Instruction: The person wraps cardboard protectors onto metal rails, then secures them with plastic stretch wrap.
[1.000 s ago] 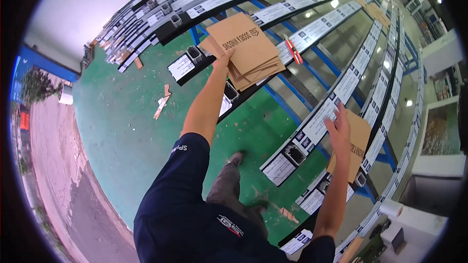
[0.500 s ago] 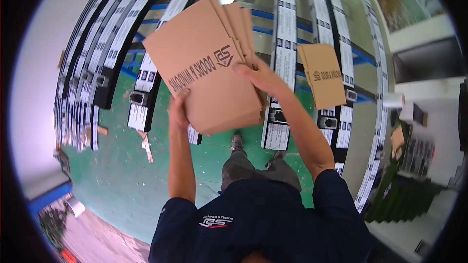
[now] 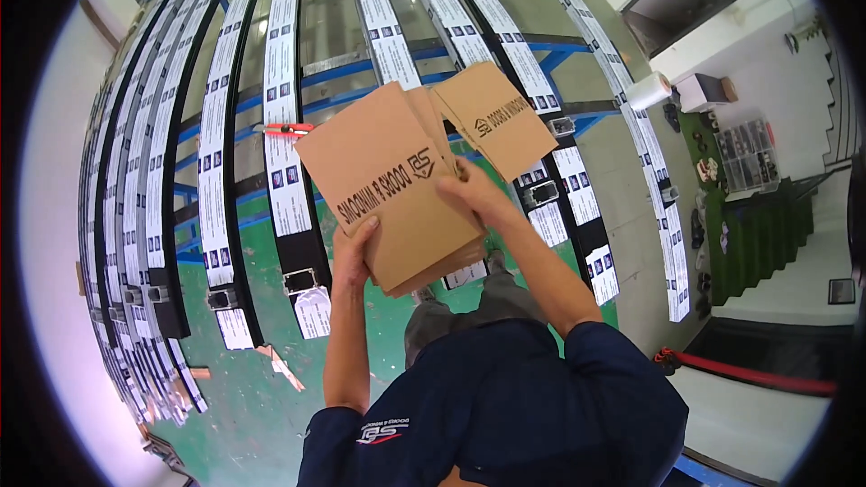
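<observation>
A stack of flat brown cardboard sheets (image 3: 388, 243), printed in black, is held up in front of my body, its edges slightly fanned. My left hand (image 3: 354, 252) grips its lower left edge, thumb on the top face. At the right edge my right hand (image 3: 471, 191) clasps the stack, with the fingers hidden behind it. Just beyond that hand, a second, smaller pile of cardboard (image 3: 496, 122) lies across the long wrapped profiles. A red utility knife (image 3: 287, 130) rests on a profile to the left of the stack.
Long profiles in white printed film (image 3: 281, 63) run away from me on blue metal racks (image 3: 338, 74), with metal fittings (image 3: 301, 281) near their ends. Cardboard scraps (image 3: 281, 366) lie on the green floor (image 3: 262, 415). A white roll (image 3: 648, 90) stands at the right.
My view has turned and shifted, so the racks appear farther left and more of the right side shows. The stack stays in both hands, now lower in view. The red knife has come into sight.
</observation>
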{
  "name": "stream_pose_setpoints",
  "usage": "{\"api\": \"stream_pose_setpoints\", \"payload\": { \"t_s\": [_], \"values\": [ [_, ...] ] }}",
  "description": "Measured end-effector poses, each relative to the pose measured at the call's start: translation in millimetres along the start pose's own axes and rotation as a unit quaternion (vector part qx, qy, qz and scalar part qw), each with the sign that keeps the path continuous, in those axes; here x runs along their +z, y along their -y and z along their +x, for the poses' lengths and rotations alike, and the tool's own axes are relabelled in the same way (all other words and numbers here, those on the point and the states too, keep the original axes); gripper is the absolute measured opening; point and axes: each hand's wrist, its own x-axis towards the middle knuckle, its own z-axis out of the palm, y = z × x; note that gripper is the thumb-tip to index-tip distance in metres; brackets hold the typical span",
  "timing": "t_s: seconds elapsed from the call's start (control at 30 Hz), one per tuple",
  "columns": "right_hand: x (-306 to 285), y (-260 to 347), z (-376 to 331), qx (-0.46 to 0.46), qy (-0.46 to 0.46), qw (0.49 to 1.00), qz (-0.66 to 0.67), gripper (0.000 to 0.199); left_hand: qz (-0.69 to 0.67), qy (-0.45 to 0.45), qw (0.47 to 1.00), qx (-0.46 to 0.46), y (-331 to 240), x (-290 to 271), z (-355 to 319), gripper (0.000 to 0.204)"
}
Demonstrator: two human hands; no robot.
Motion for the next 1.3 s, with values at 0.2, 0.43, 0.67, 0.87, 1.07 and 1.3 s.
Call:
{"api": "stream_pose_setpoints", "payload": {
  "t_s": [0.2, 0.43, 0.67, 0.87, 1.07, 1.3],
  "values": [
    [-150, 17, 79, -0.139, -0.174, 0.962, -0.158, 0.102, -0.069, -0.056, 0.996, -0.008, 25, 32, 42, 0.047],
    [-234, 1, 145, 0.038, -0.223, 0.794, -0.565, 0.141, -0.102, -0.089, 0.991, -0.025, 90, 44, 99, 0.048],
    [-234, 27, 150, 0.060, -0.185, 0.791, -0.581, 0.110, -0.097, -0.139, 0.985, -0.020, 101, 70, 117, 0.048],
    [-316, 14, 173, -0.022, -0.109, 0.959, -0.260, 0.048, -0.094, -0.142, 0.985, -0.027, 103, 101, 136, 0.049],
    [-306, 48, 175, -0.070, -0.057, 0.965, -0.245, 0.047, -0.181, -0.164, 0.969, -0.023, 124, 88, 135, 0.047],
    [-339, 114, 176, -0.333, -0.259, 0.840, -0.342, 0.044, -0.244, -0.224, 0.943, -0.039, 166, 135, 138, 0.036]
  ]
}}
